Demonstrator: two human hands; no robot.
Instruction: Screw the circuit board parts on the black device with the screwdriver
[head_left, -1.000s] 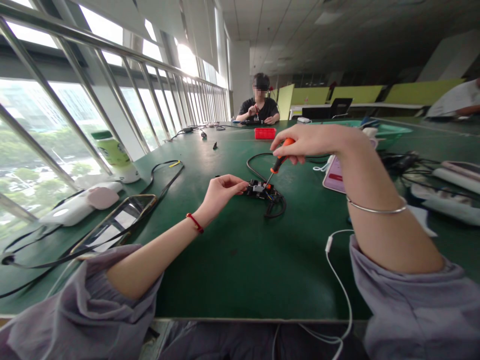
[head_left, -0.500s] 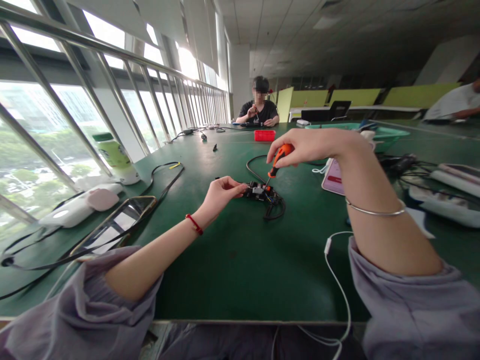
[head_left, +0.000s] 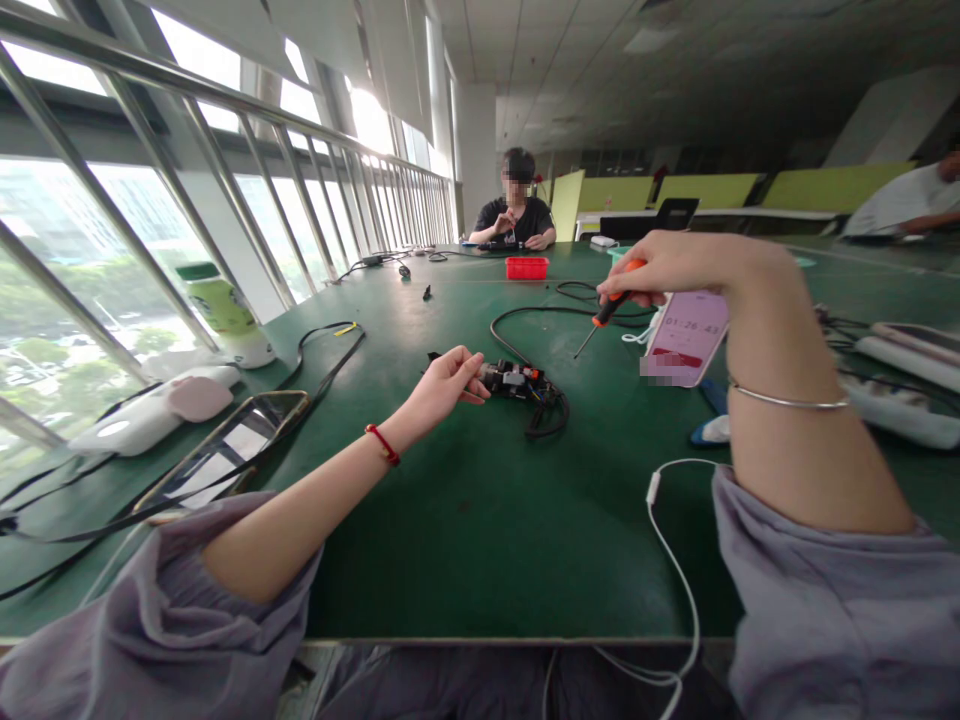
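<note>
A black electronic assembly (head_left: pixel 516 380) with small wires and a black cable lies on the green table (head_left: pixel 480 520). My left hand (head_left: pixel 450 380) is at its left end, thumb and forefinger pinched together. Whatever is between those fingertips is too small to make out, and the hand covers part of the assembly. Up and to the right, my right hand (head_left: pixel 652 272) grips an orange-and-black screwdriver (head_left: pixel 609 306) by the handle. Its thin shaft slants down to the left, with the tip apart from the assembly.
A pink-screened phone (head_left: pixel 686 335) stands right of the assembly. A red box (head_left: pixel 526 268) sits farther back, before a seated person (head_left: pixel 517 215). On the left are a dark phone (head_left: pixel 225 450), a white device (head_left: pixel 154 408), straps and a green cup (head_left: pixel 225 315). A white earphone cord (head_left: pixel 675 560) hangs over the front edge.
My right hand has drawn the screwdriver up and right, away from the assembly. My left hand has shifted slightly left, its fingers more curled.
</note>
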